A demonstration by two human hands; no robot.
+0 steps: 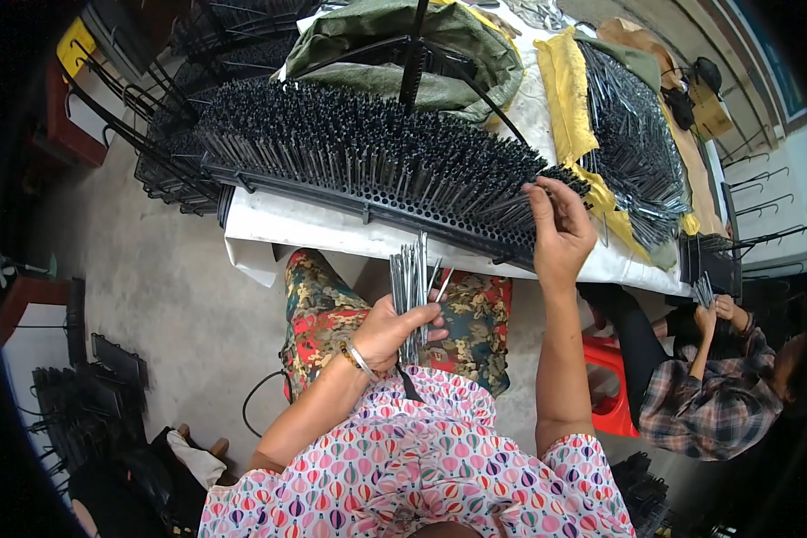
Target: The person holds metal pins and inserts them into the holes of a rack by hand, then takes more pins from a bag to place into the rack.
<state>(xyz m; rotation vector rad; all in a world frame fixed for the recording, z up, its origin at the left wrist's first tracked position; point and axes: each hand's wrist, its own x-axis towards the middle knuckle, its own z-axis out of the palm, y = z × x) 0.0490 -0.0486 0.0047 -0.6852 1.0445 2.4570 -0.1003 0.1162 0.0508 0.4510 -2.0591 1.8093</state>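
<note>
Here the left hand (390, 327) grip clasps metal rods (411, 278); right hand (558, 229) pinches the rack (359, 184).

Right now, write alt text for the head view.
A seated person's right hand reaches into a long black perforated rack packed with thin metal rods, while the left hand grips a bundle of rods upright. Another person sits at right, also holding rods.
</note>
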